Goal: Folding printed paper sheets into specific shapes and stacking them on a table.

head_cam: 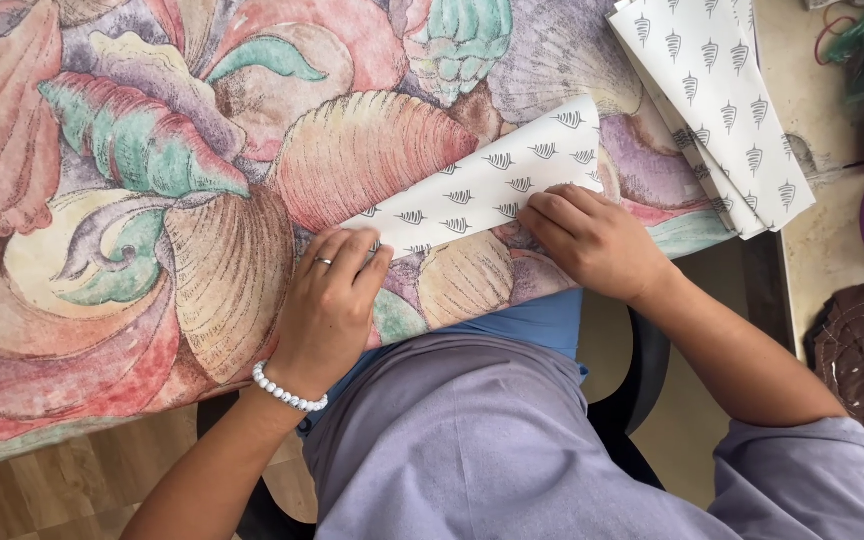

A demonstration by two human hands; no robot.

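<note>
Thin, light, easily creased white paper sheet with small grey leaf prints (492, 190) lies folded on the shell-patterned desk (152, 150); left hand (330, 300) and right hand (592, 240) fingers press flat on its lower edge, grasping nothing.

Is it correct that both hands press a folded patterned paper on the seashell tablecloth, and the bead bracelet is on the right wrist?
Not quite. The head view shows the white bead bracelet on the left wrist; the left hand and right hand do press the folded patterned paper on the seashell tablecloth.
</note>
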